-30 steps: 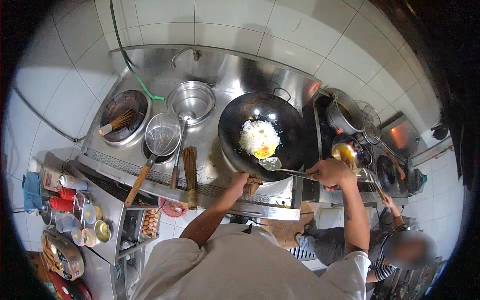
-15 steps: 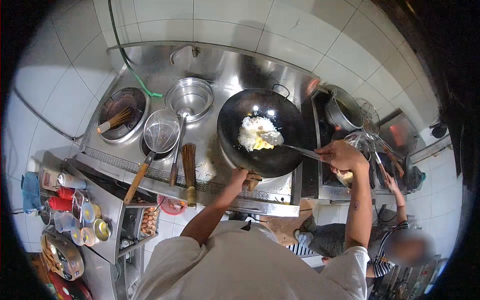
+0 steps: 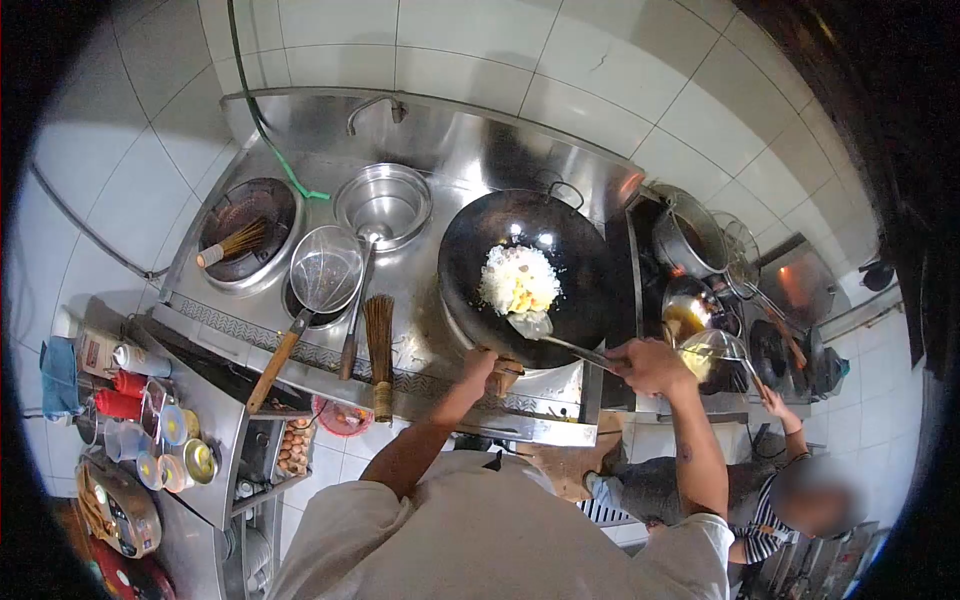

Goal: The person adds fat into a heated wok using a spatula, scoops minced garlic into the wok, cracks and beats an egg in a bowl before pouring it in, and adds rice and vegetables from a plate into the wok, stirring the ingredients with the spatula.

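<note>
A large black wok sits on the steel range, holding white rice mixed with yellow egg. My left hand is closed at the wok's near edge, on its handle, where a folded brown cloth or wooden piece shows. In my right hand is the long handle of a metal spatula. The spatula's blade rests in the wok at the near side of the rice, touching it.
A mesh strainer, a bamboo brush and steel bowls lie left of the wok. At right, a co-worker's hand holds a strainer near a pot. Eggs stand lower left.
The spatula blade went over the rice and came back to its near side. Rice and egg look more mixed. The co-worker's strainer has moved lower.
</note>
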Tool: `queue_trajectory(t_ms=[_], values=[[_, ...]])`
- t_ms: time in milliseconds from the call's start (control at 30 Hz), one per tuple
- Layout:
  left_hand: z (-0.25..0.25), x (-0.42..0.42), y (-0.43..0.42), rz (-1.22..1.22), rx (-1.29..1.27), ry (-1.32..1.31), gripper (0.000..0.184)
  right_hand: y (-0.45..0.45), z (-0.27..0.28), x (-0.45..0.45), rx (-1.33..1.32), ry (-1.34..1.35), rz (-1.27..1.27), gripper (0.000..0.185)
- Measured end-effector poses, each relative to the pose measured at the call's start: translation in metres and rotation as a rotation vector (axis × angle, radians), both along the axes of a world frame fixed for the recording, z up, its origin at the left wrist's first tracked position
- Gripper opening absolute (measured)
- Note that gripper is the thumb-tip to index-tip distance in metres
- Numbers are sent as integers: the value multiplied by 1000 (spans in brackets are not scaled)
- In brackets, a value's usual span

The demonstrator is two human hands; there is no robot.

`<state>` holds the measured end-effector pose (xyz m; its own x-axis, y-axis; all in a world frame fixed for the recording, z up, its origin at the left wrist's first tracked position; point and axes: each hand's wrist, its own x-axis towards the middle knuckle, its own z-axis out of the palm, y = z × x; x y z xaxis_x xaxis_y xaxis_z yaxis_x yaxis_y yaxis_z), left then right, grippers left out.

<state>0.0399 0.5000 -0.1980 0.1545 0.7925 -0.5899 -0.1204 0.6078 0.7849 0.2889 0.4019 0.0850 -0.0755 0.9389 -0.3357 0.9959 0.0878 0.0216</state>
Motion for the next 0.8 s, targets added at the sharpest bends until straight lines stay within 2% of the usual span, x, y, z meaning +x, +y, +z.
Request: queue_trajectory(t_ms=[33,100,133,300,367,400,500,533,600,633,667,800], values=[[5,-3,1,-43,-91,-33,32,8,7,-5,-5,0,3,34],[1,-4,-3,-93,-194,-60,34,28,40,-25,-236,288,-452,33],[-5,-3,0,-106,-173,-94,34,30,52,-23,-218,351,-491,32],[-27,-2,1,-113,-101,-159,34,30,100,-13,-199,345,-499,37],[-32,-6,1,-156,85,-276,33,26,101,-10,-169,210,-411,34],[-33,-6,0,-154,86,-275,33,25,108,-19,-194,204,-461,33],[-22,-7,-3,-150,54,-214,32,23,85,-9,-214,162,-443,33],[-13,-10,-5,-140,51,-287,31,22,71,2,-204,143,-317,33],[-4,-11,-5,-128,50,-358,32,22,74,-9,-211,99,-341,33],[1,-9,-3,-125,-13,-238,30,23,76,-16,-220,57,-369,32],[-3,-6,-2,-124,-76,-117,29,23,78,-19,-219,58,-370,32],[-47,-3,2,-142,-5,-222,29,21,75,-23,-236,27,-397,32]])
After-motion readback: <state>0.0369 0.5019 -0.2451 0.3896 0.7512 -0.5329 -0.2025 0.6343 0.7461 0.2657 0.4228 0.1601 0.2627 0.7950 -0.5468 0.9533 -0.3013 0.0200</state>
